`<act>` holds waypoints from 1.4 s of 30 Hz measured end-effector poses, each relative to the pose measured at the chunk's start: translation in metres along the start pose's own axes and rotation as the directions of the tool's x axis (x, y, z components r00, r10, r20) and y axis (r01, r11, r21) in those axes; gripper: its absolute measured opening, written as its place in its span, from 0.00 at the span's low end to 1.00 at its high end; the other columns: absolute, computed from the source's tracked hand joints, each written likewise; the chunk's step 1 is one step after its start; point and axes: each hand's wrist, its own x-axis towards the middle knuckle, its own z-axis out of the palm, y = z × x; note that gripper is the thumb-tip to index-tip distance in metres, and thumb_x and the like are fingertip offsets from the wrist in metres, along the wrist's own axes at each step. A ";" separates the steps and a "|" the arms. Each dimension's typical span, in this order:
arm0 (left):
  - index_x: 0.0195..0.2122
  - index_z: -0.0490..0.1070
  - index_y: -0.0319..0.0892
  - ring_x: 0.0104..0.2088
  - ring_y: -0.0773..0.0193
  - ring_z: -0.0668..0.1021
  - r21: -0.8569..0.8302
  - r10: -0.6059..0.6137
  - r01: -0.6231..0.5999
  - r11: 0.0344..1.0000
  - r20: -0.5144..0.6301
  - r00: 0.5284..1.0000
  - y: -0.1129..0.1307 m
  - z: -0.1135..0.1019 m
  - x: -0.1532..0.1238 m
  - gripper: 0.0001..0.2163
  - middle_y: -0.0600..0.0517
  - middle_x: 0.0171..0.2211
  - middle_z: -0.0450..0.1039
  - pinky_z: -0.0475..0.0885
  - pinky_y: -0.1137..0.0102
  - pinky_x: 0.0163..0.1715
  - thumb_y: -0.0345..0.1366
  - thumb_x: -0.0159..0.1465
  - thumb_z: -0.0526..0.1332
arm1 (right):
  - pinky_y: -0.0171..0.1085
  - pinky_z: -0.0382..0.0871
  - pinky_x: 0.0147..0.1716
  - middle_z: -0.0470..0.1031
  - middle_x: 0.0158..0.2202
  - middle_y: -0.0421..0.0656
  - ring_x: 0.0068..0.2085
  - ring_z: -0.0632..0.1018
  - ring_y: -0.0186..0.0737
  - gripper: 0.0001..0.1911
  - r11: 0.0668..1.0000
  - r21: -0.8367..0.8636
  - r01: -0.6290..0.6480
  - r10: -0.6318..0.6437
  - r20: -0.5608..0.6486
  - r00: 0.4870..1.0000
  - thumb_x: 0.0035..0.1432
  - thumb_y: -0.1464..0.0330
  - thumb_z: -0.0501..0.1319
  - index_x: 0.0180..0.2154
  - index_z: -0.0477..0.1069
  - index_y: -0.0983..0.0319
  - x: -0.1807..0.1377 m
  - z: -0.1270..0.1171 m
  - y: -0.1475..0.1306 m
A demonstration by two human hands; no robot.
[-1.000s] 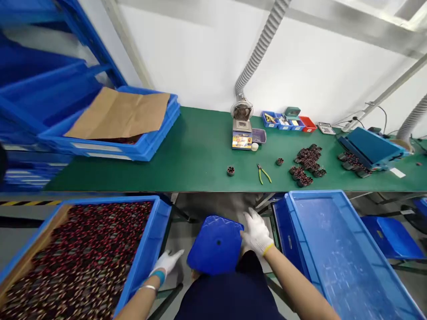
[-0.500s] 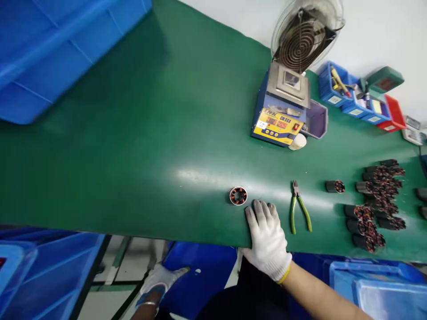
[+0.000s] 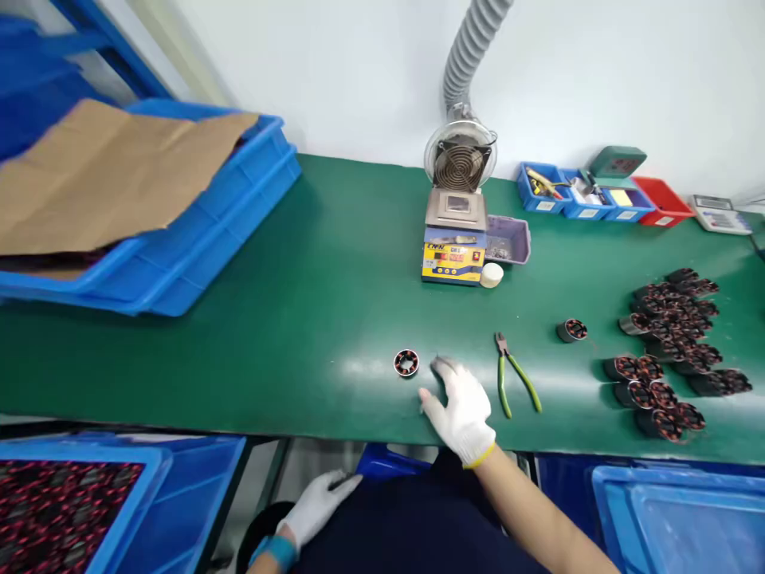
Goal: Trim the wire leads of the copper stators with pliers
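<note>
On the green tabletop, near its front edge, the right hand in a white glove lies flat, fingers spread and gripping nothing. A single wound coil stands just beside its fingertips, apart from them. Green-handled pliers lie just right of the hand. Below the tabletop edge, the left hand, also gloved, hangs open and empty by the person's dark clothing. Farther back stands a solder pot with a fan behind it. A lone coil and a coil pile lie to the right. A blue crate with cardboard over it sits at left.
</note>
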 end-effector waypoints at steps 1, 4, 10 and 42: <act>0.37 0.76 0.41 0.48 0.53 0.77 -0.012 0.065 -0.066 0.998 -0.014 0.998 0.018 -0.008 -0.013 0.28 0.50 0.41 0.77 0.72 0.67 0.49 0.62 0.51 0.56 | 0.42 0.60 0.57 0.65 0.59 0.43 0.58 0.67 0.43 0.26 0.998 0.035 -0.052 0.052 -0.004 0.999 0.60 0.55 0.58 0.56 0.67 0.61 0.009 0.002 -0.002; 0.35 0.72 0.41 0.44 0.53 0.76 0.042 0.349 -0.365 0.930 -0.411 0.842 0.081 -0.024 -0.054 0.21 0.46 0.40 0.75 0.72 0.64 0.47 0.57 0.59 0.58 | 0.41 0.66 0.52 0.68 0.57 0.41 0.54 0.72 0.44 0.32 0.982 0.143 -0.123 0.109 0.103 0.989 0.53 0.49 0.63 0.55 0.68 0.59 0.042 0.006 -0.012; 0.70 0.28 0.41 0.61 0.54 0.66 0.379 0.745 -0.645 0.663 -0.413 0.523 0.212 -0.040 -0.022 0.62 0.43 0.66 0.51 0.68 0.64 0.57 0.51 0.45 0.72 | 0.39 0.67 0.43 0.74 0.42 0.37 0.44 0.75 0.41 0.13 0.939 0.304 -0.159 0.126 0.126 0.984 0.57 0.57 0.58 0.40 0.74 0.56 0.067 0.021 -0.013; 0.71 0.43 0.41 0.55 0.56 0.72 0.447 0.808 -0.679 0.582 -0.231 0.541 0.230 -0.045 0.003 0.46 0.52 0.54 0.71 0.65 0.65 0.57 0.44 0.54 0.65 | 0.44 0.67 0.41 0.69 0.53 0.44 0.43 0.74 0.46 0.19 0.993 -0.105 -0.054 0.053 -0.017 0.998 0.58 0.57 0.58 0.48 0.71 0.58 0.023 -0.018 -0.006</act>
